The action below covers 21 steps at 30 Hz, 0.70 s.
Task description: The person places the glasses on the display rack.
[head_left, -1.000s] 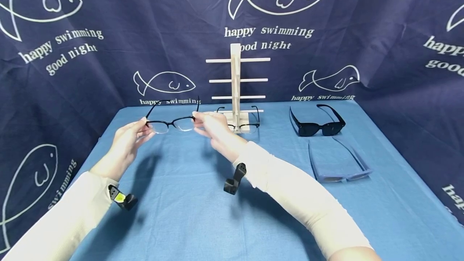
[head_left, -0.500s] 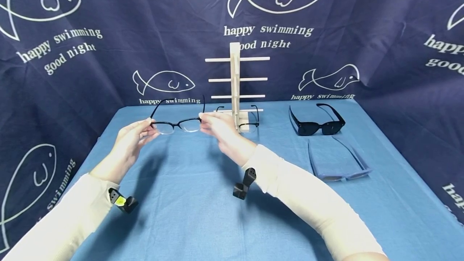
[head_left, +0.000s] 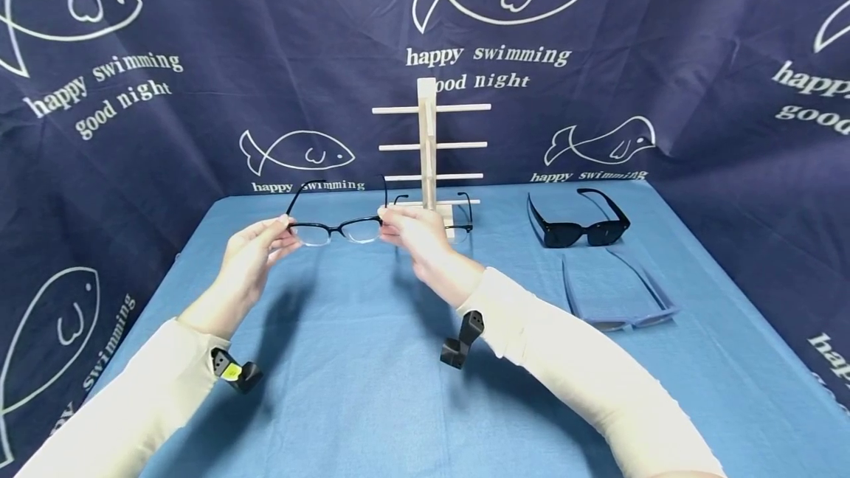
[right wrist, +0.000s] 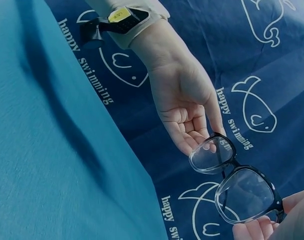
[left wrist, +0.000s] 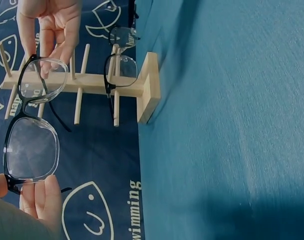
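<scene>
A pair of eyeglasses (head_left: 336, 230) with a black upper rim and clear lenses is held up above the table, its temples spread and pointing away. My left hand (head_left: 255, 251) pinches its left end between thumb and fingers; my right hand (head_left: 425, 242) pinches the right end. Both grips also show in the left wrist view, where the near lens (left wrist: 32, 148) fills the lower left. Just behind my right hand stands a wooden display rack (head_left: 427, 146) with pairs of thin pegs. A second pair of black-topped glasses (left wrist: 123, 70) hangs on its lowest pegs, partly hidden by my right hand in the head view.
At the right of the blue-covered table (head_left: 345, 389) lie black sunglasses (head_left: 584, 233) with temples unfolded. Nearer to me are blue-framed glasses (head_left: 627, 321), also unfolded. A dark blue fish-print cloth (head_left: 319, 57) hangs behind and at both sides.
Both hands have carried the eyeglasses a little to the right, toward the rack. My right hand now covers more of the glasses on the lowest pegs.
</scene>
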### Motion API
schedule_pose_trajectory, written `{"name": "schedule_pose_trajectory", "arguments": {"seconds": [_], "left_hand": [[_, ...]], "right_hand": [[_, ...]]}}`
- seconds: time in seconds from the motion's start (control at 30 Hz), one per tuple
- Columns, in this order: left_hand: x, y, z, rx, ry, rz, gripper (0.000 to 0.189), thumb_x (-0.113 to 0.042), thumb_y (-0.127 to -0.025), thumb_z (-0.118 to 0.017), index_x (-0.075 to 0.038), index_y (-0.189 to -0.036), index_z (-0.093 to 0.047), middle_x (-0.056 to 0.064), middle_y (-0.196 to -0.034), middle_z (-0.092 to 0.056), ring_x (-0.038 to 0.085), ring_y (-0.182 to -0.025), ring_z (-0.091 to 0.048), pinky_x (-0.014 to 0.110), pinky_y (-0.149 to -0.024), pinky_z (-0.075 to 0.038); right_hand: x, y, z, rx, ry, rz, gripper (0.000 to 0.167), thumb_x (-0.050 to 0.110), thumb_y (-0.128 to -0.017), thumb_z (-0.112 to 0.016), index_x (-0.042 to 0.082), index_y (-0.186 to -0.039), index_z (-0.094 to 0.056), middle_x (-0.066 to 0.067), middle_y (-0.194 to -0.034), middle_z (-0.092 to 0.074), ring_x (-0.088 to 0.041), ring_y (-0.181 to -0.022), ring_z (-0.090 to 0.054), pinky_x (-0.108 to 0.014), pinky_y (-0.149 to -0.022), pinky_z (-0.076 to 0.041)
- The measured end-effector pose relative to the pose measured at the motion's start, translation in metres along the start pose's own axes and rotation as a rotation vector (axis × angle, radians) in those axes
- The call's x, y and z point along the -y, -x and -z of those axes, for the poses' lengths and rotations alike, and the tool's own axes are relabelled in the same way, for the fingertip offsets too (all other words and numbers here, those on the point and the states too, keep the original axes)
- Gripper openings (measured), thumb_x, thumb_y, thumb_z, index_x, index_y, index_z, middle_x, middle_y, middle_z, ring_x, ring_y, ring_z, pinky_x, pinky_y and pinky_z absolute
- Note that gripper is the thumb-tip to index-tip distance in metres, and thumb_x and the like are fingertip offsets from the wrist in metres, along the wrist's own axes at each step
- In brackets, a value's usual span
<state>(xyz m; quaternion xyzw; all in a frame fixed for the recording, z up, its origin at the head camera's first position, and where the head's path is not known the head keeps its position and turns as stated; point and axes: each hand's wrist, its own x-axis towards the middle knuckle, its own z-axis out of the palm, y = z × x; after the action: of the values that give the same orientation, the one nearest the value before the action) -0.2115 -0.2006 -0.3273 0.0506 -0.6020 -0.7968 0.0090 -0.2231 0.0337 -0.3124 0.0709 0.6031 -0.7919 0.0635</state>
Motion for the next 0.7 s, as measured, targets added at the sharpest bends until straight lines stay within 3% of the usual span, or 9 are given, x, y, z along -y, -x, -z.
{"name": "schedule_pose_trajectory", "arguments": {"seconds": [0.17, 0.3, 0.4, 0.7], "left_hand": [[0.002, 0.001, -0.005, -0.002, 0.000, 0.001, 0.019, -0.013, -0.096, -0.060, -0.015, -0.081, -0.071, -0.004, -0.074, -0.069, 0.007, -0.068, -0.067, 0.019, -0.078, -0.061], [0.004, 0.004, -0.009, -0.008, -0.012, 0.008, 0.016, -0.015, -0.096, -0.062, -0.015, -0.082, -0.070, -0.003, -0.074, -0.069, 0.007, -0.068, -0.067, 0.019, -0.078, -0.061], [0.005, 0.005, -0.011, -0.009, -0.006, 0.006, 0.014, -0.015, -0.095, -0.062, -0.014, -0.083, -0.070, -0.004, -0.075, -0.068, 0.007, -0.069, -0.067, 0.019, -0.079, -0.060], [0.007, 0.008, -0.018, 0.016, -0.005, 0.003, 0.014, -0.016, -0.096, -0.062, -0.015, -0.084, -0.071, -0.004, -0.076, -0.068, 0.006, -0.069, -0.066, 0.019, -0.079, -0.060]], "right_hand": [[0.002, 0.003, 0.004, -0.008, 0.010, 0.029, 0.028, 0.003, -0.090, -0.066, -0.008, -0.116, -0.065, -0.021, -0.103, -0.069, -0.011, -0.071, -0.064, -0.031, -0.086, -0.061], [0.002, 0.006, 0.007, -0.029, 0.017, 0.043, 0.027, 0.003, -0.089, -0.066, -0.008, -0.114, -0.066, -0.009, -0.086, -0.067, -0.011, -0.069, -0.063, -0.032, -0.083, -0.062], [0.003, 0.008, 0.010, -0.031, 0.015, 0.044, 0.027, 0.002, -0.089, -0.067, -0.008, -0.114, -0.066, -0.005, -0.083, -0.065, -0.010, -0.067, -0.063, -0.032, -0.082, -0.062], [0.008, 0.018, 0.019, -0.036, -0.003, -0.002, 0.031, 0.005, -0.089, -0.068, -0.004, -0.118, -0.065, -0.008, -0.094, -0.067, -0.010, -0.069, -0.065, -0.030, -0.083, -0.062]]}}
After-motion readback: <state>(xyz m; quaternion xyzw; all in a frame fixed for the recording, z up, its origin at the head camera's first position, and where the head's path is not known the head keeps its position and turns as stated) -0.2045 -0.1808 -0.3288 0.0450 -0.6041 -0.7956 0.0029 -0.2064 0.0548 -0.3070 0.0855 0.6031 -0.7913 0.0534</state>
